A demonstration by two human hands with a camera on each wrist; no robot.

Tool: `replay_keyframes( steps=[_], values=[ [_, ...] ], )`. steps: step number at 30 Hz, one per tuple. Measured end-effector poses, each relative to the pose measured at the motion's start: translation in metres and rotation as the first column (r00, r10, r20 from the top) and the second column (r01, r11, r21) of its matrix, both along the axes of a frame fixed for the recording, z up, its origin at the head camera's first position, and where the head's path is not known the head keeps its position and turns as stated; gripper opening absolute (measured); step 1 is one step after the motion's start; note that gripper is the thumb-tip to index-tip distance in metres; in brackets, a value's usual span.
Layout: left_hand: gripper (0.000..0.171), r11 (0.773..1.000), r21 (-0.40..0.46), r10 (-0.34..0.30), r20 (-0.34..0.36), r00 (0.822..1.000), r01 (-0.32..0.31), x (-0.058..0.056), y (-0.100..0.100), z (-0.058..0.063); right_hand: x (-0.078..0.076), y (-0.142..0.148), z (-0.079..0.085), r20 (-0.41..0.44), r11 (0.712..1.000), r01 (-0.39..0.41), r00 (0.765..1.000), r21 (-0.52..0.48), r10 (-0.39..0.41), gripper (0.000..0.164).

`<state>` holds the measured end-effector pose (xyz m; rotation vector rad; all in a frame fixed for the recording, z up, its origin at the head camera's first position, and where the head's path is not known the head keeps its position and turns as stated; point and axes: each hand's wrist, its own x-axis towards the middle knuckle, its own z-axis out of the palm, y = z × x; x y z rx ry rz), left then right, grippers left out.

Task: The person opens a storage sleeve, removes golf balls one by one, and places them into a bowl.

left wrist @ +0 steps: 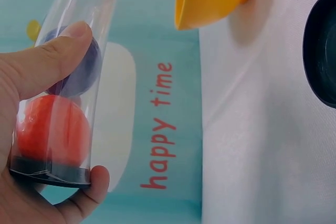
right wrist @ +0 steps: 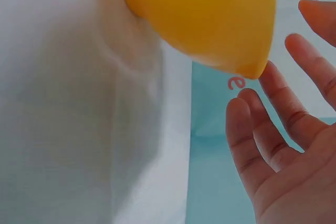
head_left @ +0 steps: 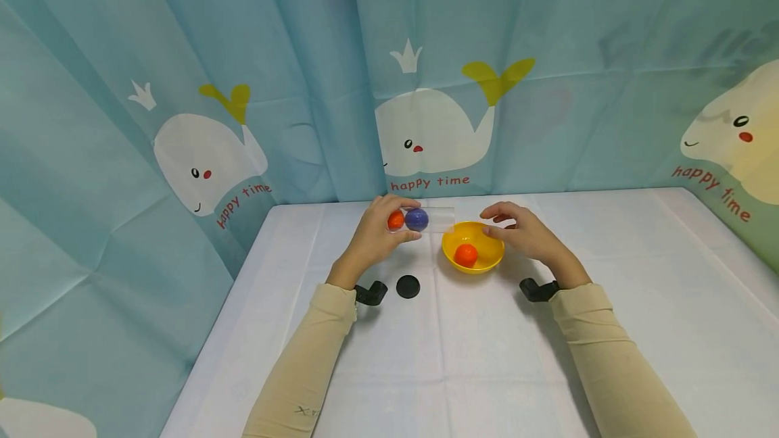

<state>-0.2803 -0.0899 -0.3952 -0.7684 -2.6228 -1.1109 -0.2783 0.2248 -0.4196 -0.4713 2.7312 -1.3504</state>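
Whale-print curtain (head_left: 182, 86) hangs along the far edge and the left edge of the surface, "happy time" lettering right behind the action. The white surface (head_left: 639, 303) spreads wide, with plenty of open cloth toward the right edge and the near edge; all the play is packed close to the far edge, around its middle.

Yellow bowl (head_left: 473, 247) sits near the far edge, an orange ball (head_left: 466, 255) lying inside it. The right hand (head_left: 523, 232) is at the bowl's right side, fingers relaxed and spread, gripping nothing; in the right wrist view the fingertips (right wrist: 273, 74) are right at the rim, touching or a hair off, hard to call.

Left of the bowl, the left hand (head_left: 374, 235) grasps a clear tube (head_left: 426, 220), held off the cloth and lying sideways, its open end toward the bowl and just short of the rim. The left wrist view shows thumb and fingers wrapped round its closed black end. Inside: a purple ball (head_left: 416, 219) and, next to it against the closed end, a second orange ball (head_left: 395, 220).

A small black lid (head_left: 408, 286) lies flat on the cloth, nearer the person than the tube, apart from bowl and hands, open room all round it.
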Motion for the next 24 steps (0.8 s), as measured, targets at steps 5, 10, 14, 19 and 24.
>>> replay_keyframes(
  steps=[5,10,14,19,24],
  values=[
    [0.048,1.000,-0.005,0.000,0.001,1.000,0.000,0.001,0.001,0.001,0.001,-0.006,0.004,-0.025,1.000,-0.010,1.000,-0.011,0.010,0.036],
    [0.048,1.000,-0.004,-0.001,-0.003,1.000,0.001,0.002,0.001,0.002,0.004,-0.013,0.009,-0.040,0.998,-0.053,0.998,-0.034,0.052,0.033],
    [0.049,1.000,-0.006,-0.006,-0.004,1.000,0.006,0.002,0.001,0.003,0.007,-0.020,0.012,-0.026,0.992,-0.106,0.994,-0.067,0.105,0.033],
    [0.050,1.000,-0.016,-0.010,-0.018,1.000,0.009,0.004,0.001,0.006,0.009,-0.026,0.016,-0.022,0.987,-0.144,0.989,-0.076,0.143,0.039],
    [0.049,1.000,-0.023,-0.007,-0.021,1.000,0.007,0.005,0.001,0.007,0.010,-0.031,0.016,-0.007,0.984,-0.158,0.987,-0.086,0.158,0.041]
  ],
)
